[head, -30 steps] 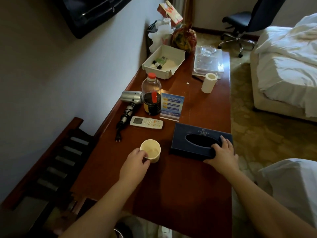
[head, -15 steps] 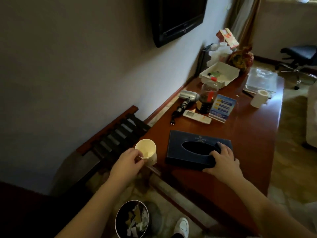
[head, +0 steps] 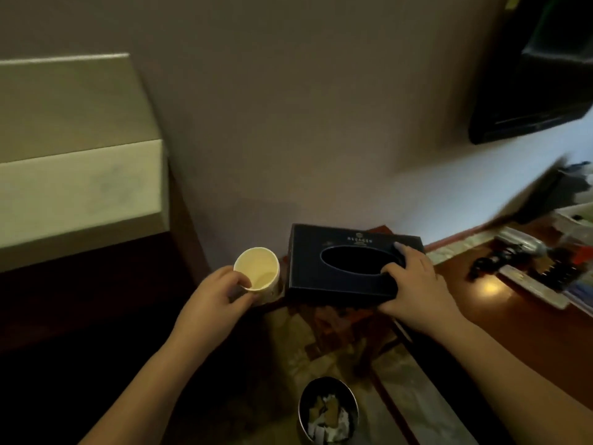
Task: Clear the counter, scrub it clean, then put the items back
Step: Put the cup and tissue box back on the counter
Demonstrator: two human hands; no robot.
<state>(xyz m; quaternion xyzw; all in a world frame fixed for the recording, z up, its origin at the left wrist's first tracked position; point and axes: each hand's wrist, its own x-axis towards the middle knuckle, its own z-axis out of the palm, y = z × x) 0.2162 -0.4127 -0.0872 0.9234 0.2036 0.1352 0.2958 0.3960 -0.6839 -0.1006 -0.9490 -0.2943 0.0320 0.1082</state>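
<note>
Past the counter (head: 475,303) edge now: cup (head: 258,268) and tissue box (head: 349,263), both lifted clear.

Before me a plain grey-mauve wall (head: 288,107) carries a black wall-mounted television (head: 539,91); a pale boxy ledge (head: 73,175) juts left, patterned beige floor (head: 327,354) below.

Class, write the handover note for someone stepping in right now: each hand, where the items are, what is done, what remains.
Left hand pinches the paper cup at its rim, off the counter.
Right hand grips the dark tissue box, carried past the counter's end.
Bin stands on the floor below.
Done: these two items lifted.
Left: set them aside, clear the blurred items at the right, scrub, put everything back.
</note>
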